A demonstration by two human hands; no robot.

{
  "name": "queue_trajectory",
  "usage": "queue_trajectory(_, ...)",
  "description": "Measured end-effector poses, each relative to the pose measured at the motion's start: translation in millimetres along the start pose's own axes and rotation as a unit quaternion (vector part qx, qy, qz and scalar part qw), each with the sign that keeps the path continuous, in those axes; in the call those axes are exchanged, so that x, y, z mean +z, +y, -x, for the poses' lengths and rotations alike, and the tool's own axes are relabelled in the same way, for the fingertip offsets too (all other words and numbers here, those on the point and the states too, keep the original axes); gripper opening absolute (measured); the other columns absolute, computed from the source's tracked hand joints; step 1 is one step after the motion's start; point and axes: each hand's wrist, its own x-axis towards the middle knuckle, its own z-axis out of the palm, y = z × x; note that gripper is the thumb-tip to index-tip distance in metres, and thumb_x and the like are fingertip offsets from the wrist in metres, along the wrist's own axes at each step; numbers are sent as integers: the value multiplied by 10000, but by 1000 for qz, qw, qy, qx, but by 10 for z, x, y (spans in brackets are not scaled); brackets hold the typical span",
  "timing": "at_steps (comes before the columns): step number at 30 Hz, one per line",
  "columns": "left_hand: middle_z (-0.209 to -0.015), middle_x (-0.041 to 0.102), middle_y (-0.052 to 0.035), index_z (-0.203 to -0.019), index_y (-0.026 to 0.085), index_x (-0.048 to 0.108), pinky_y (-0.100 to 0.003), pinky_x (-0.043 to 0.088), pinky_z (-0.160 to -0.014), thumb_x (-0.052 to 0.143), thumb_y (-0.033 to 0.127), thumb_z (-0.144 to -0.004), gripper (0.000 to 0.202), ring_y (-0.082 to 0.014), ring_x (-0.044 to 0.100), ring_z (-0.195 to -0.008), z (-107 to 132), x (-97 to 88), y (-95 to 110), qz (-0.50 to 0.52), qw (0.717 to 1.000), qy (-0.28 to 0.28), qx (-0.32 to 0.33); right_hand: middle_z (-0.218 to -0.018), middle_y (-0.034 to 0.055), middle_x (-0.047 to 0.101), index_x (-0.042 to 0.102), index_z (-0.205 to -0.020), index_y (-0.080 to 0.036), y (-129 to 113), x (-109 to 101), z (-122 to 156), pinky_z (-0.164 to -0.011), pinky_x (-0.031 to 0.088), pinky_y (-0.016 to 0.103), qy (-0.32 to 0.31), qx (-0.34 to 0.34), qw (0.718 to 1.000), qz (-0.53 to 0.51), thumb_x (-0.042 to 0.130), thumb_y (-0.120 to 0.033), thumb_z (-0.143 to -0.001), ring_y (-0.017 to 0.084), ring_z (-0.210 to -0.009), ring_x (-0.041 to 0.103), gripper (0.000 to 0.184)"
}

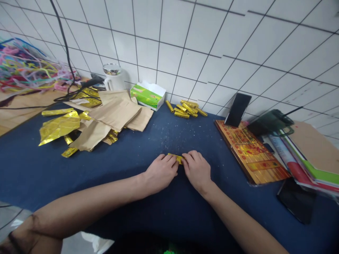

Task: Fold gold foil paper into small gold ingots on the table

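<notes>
L hand (162, 172) & R hand (196, 171), fingers curled nearly closed, pinch a narrow shiny gold-foil strip (179, 158), partly hidden by fingertips, over the dark-blue tabletop (148, 141), w/ a flat orange-gold box (255, 157) to R, print too blurred to read, & a green-and-white tissue box (145, 96) farther back, lettering illegible.

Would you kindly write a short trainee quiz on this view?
1. What do the bare left hand and bare right hand both hold?
2. True or false: the green-and-white tissue box stands left of the shiny gold rolls.
3. Where is the white handled mug: A, between the hands; B, near the white tiled wall; C, right of the rolls?

Key: 1. A small shiny gold piece. 2. True. 3. B.
</notes>
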Motion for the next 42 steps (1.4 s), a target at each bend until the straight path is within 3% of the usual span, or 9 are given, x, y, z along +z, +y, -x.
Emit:
queue_trajectory(3, -1168, 518, -129, -1101, 92, 514, -368, 363, -846, 429, 240, -849, 304, -244, 467, -1064, 3, 20, -10, -8, 1000, 1, 5, -1062, 89, 626, 629, -967, -153, -52, -37, 39, -881, 403, 377, 30, -83, 995, -40, 397, -167, -854, 212, -1002, 547, 258)
queue_trajectory(6, -1202, 507, -138, -1091, 86, 529, -382, 346, -870, 406, 224, -858, 298, -249, 460, -1087, 17, 36, -22, -12, 1000, 7, 12, -1123, 94, 608, 597, -1059, -126, -95, -43, 102, -957, 361, 403, 8, -136, 988, -71, 346, -110, -857, 201, -1084, 517, 323)
queue_trajectory(10, -1223, 506, -118, -1152, 100, 496, -422, 301, -931, 405, 290, -871, 352, -280, 405, -1163, 44, 54, -30, -10, 1000, 20, -4, -1194, 126, 553, 541, -1148, -86, -55, -42, 180, -960, 369, 423, -35, -135, 988, -64, 371, -161, -867, 222, -1137, 478, 336)
queue_trajectory(18, -1278, 472, -77, -1214, 175, 447, -379, 318, -954, 440, 348, -853, 400, -235, 396, -1199, 93, 38, -114, 24, 1000, -11, -8, -1222, 83, 533, 508, -1188, -151, 117, -80, 263, -1000, 310, 447, -49, -148, 986, -52, 375, -148, -868, 191, -1156, 459, 347)
queue_trajectory(30, -1328, 418, -75, -1270, 158, 388, -393, 299, -978, 420, 414, -852, 490, -222, 351, -1235, 124, -2, -163, 33, 999, -36, 0, -1276, 71, 479, 481, -1216, -163, 152, -152, 339, -1008, 262, 499, -102, -140, 985, -10, 343, -190, -883, 210, -1201, 403, 362)
queue_trajectory(35, -1329, 414, -91, -1265, 151, 396, -397, 291, -975, 431, 453, -839, 524, -234, 352, -1232, 125, -8, -146, 27, 999, -41, -2, -1249, 78, 509, 530, -1165, -169, 73, -273, 345, -1001, 208, 550, -109, -101, 989, 11, 348, -288, -893, 248, -1181, 424, 348)
queue_trajectory(42, -1331, 404, -116, -1258, 126, 405, -430, 283, -971, 449, 473, -822, 558, -253, 334, -1242, 129, 19, -130, 12, 999, -36, 7, -1357, 183, 341, 334, -1307, -32, -187, -176, 247, -1011, 236, 524, -159, -159, 974, -3, 309, -518, -857, 280, -1271, 269, 663)
